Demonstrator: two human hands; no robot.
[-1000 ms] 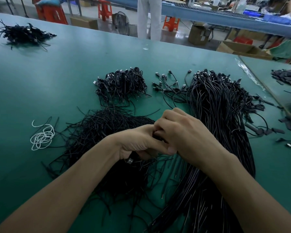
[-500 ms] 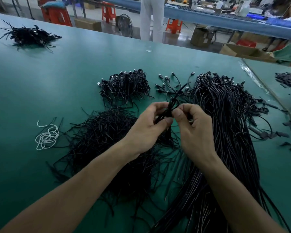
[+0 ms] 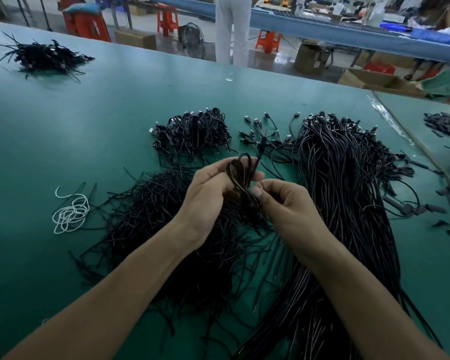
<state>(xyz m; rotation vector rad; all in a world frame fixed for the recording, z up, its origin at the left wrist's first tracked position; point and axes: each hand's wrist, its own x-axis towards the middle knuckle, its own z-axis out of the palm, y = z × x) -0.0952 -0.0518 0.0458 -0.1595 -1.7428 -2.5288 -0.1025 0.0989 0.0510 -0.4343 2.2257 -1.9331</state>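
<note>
Green worktable (image 3: 89, 113), wide, matte. Second green table (image 3: 416, 105) abutting at right. Beyond: glossy grey floor (image 3: 286, 61); long blue bench (image 3: 322, 29), cluttered; orange stools (image 3: 166, 19); red stool (image 3: 86, 24); cardboard boxes (image 3: 135, 40); floor fan (image 3: 192, 40); person in white trousers (image 3: 233, 29) standing at bench.

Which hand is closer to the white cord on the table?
Left. The left hand is right of the white cord; the right hand lies farther right. Both hold the coiled black cable.

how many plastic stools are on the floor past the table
3: the red stool at far left, the left orange stool beside the fan, and the right orange stool just right of the standing person. Others may be hidden.
</note>
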